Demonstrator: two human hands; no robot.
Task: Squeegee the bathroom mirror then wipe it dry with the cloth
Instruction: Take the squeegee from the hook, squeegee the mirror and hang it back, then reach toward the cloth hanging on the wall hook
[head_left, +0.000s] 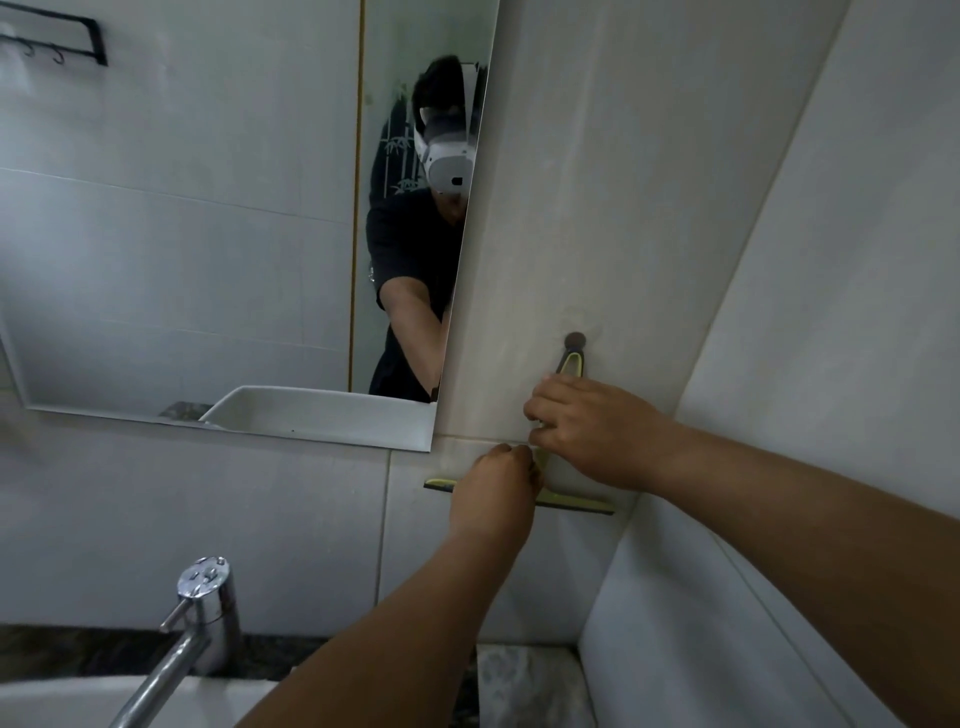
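Observation:
A yellow-green squeegee (574, 503) hangs against the tiled wall to the right of the mirror (182, 234). Its looped handle top sits on a round dark wall hook (575, 341), and its blade lies level below. My right hand (592, 431) is closed around the handle's middle. My left hand (496, 488) is closed on the squeegee's neck just above the blade and hides the blade's centre. The mirror reflects a person in a dark shirt with a white headset. No cloth is in view.
A chrome tap (200, 613) stands at the lower left over a white basin (78, 701). A dark stone counter strip (62, 652) runs behind it. A side wall (831, 364) closes in on the right. A black hook rack (67, 41) shows in the mirror's top left.

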